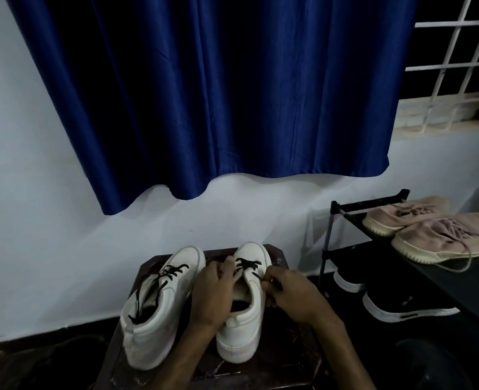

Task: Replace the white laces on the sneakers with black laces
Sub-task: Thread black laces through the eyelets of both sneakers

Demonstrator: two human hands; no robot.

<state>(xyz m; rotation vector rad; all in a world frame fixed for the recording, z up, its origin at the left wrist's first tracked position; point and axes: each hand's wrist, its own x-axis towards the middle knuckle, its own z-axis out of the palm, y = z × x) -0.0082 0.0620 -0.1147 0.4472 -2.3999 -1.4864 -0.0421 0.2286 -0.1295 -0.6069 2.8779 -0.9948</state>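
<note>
Okay, two white sneakers stand side by side on a dark wooden tabletop, toes toward the wall. Left hand is curled over the tongue and inner collar of the right sneaker, gripping it. Right hand sits at that shoe's outer edge, fingertips pinching a strand of the black lace. That lace shows crossed over the eyelets near the toe. Left sneaker stands just beside it, apart from both hands, with a second black lace threaded higher and its loose ends dropping into the shoe opening. Right of the tabletop is a black shoe rack, with pink sneakers on the top shelf and black shoes with white soles below. Blue curtain hangs behind, white window grille at upper right.
</note>
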